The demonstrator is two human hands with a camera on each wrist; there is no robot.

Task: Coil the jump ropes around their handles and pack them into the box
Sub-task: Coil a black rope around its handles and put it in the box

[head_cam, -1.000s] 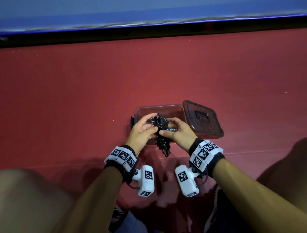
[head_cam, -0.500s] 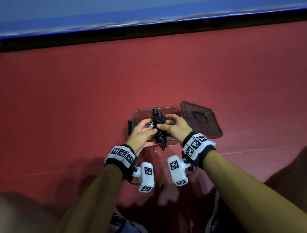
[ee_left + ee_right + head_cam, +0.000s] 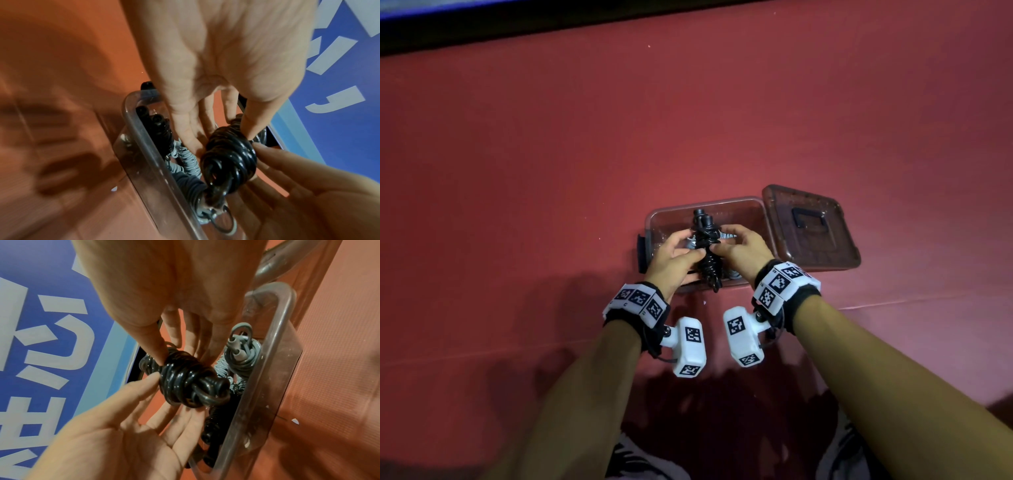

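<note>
At frame centre, over the box (image 3: 755, 212), your left hand (image 3: 673, 260) and right hand (image 3: 744, 248) pinch the black rope (image 3: 707, 253); loosen, and its coils probably spring loose.

Both forearms are bare, without sleeves. Each wrist wears a black strap (image 3: 650, 317) carrying a band of white blocks (image 3: 636, 299) printed with black-and-white square markers. A white, boxy camera housing (image 3: 690, 346) hangs from a short white stalk under each wrist, bearing similar markers, with a thin black cable (image 3: 774, 337) looping to the strap.
</note>
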